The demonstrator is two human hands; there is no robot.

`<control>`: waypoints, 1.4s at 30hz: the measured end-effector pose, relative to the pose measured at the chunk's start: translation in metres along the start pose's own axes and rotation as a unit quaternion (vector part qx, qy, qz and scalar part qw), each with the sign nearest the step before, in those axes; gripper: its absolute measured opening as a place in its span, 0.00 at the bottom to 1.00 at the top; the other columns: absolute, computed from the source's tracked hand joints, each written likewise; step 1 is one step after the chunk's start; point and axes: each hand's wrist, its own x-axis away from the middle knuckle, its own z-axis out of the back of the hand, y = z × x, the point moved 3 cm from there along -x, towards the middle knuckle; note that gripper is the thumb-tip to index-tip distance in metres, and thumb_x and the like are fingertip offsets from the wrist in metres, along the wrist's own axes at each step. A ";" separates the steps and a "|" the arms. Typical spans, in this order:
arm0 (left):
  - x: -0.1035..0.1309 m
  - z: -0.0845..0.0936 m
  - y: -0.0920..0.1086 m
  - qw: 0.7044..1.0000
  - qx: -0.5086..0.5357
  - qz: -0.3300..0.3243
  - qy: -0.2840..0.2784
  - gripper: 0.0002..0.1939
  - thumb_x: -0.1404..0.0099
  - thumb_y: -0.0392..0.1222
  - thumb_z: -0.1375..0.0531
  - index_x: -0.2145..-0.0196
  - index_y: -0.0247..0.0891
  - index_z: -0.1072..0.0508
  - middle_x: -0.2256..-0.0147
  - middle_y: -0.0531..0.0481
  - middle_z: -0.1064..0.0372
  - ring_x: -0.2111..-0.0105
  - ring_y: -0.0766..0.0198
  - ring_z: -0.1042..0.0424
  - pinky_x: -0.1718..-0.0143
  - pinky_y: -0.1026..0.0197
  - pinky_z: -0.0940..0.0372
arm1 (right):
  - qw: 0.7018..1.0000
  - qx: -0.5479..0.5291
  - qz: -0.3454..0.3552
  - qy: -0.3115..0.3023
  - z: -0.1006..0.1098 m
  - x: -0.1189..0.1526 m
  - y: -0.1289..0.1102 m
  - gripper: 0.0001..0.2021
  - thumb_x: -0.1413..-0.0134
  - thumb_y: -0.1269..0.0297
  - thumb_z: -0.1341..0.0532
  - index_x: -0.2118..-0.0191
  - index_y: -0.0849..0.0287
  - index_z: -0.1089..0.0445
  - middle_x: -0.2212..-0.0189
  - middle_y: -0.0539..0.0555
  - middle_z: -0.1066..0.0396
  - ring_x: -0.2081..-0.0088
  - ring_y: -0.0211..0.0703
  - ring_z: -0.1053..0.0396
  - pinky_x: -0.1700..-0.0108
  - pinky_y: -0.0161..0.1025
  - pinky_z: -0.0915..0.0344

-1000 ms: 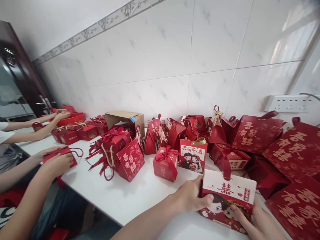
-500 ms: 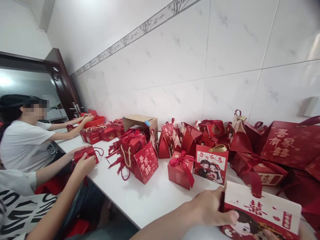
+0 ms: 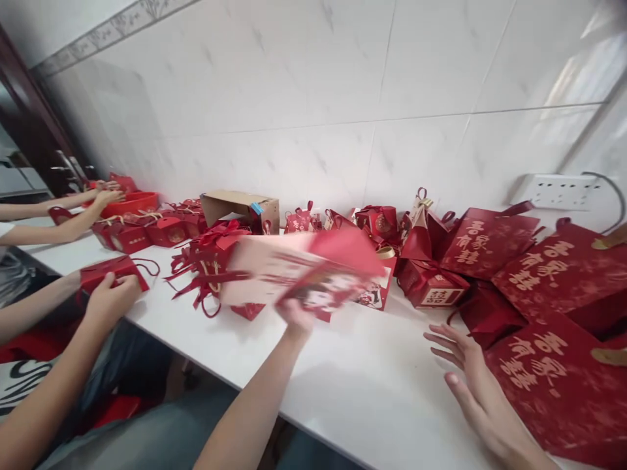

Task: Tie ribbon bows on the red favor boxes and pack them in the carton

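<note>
A red and cream gift box (image 3: 318, 271), printed with cartoon figures, is blurred by motion above the table. My left hand (image 3: 296, 318) grips it from below at its near side. Behind it, the box partly hides other red gift boxes. To the right, my right hand (image 3: 470, 375) is open over the white tabletop (image 3: 377, 372), fingers spread and holding nothing. Close beside that hand stand large red gift boxes (image 3: 553, 385) with gold lettering. A red box with a cream label (image 3: 435, 294) sits farther back.
Several ribboned boxes (image 3: 208, 254) stand left of centre, before an open cardboard carton (image 3: 240, 199). At the left, a neighbour's hands (image 3: 110, 294) hold a red box. Farther off, another person's hands (image 3: 105, 192) are over a red basin (image 3: 130, 205). A socket panel (image 3: 556, 191) is on the wall.
My left hand has carried the gift box left and away from me, tilting it. My right hand now shows apart from the box, open. The view has turned right.
</note>
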 end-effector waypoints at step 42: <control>0.077 -0.047 0.012 0.811 -0.087 -0.218 -0.536 0.06 0.46 0.37 0.45 0.72 0.42 0.29 0.77 0.52 0.29 0.75 0.63 0.30 0.69 0.62 0.33 | 0.987 0.058 -0.121 -0.093 -0.011 -0.005 -0.012 0.21 0.39 0.48 0.55 0.49 0.56 0.42 0.61 0.59 0.28 0.56 0.50 0.27 0.54 0.49 0.32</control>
